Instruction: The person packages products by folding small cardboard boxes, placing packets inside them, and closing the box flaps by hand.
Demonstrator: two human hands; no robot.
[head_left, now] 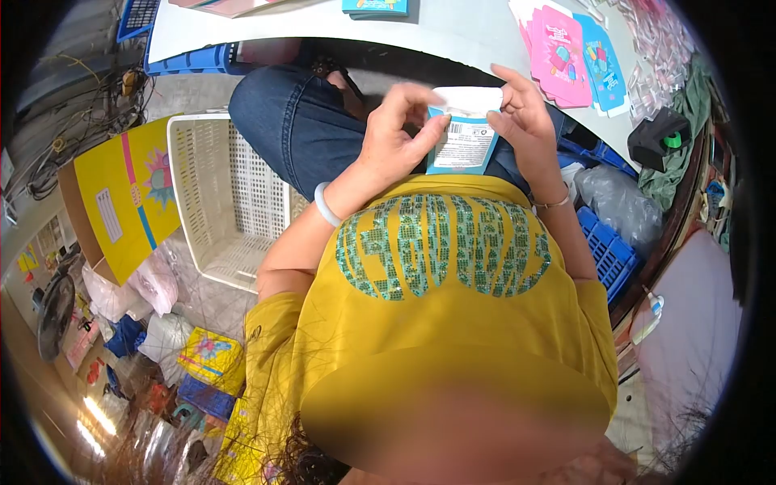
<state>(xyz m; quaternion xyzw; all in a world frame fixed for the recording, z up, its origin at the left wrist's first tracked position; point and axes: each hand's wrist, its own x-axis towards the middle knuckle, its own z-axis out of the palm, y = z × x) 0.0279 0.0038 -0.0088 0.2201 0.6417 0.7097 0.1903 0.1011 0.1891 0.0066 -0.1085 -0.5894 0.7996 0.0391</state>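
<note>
A small blue and white paper box (465,145) stands upright in front of my chest, with printed text and a barcode facing me. Its white top flap (477,99) is raised. My left hand (402,129) pinches the box's left edge near the opening, thumb in front; its index finger is blurred. On the other side, my right hand (521,117) grips the upper right edge between thumb and fingers, the index finger lifted. Whatever may be inside the box is hidden.
A white table (307,20) holds pink cartons (558,56), blue cartons (605,69), a pile of small tube-like pieces (647,48) and a blue stack (374,6). A white basket (210,202) and yellow carton (121,194) stand left; a blue crate (602,255) sits right.
</note>
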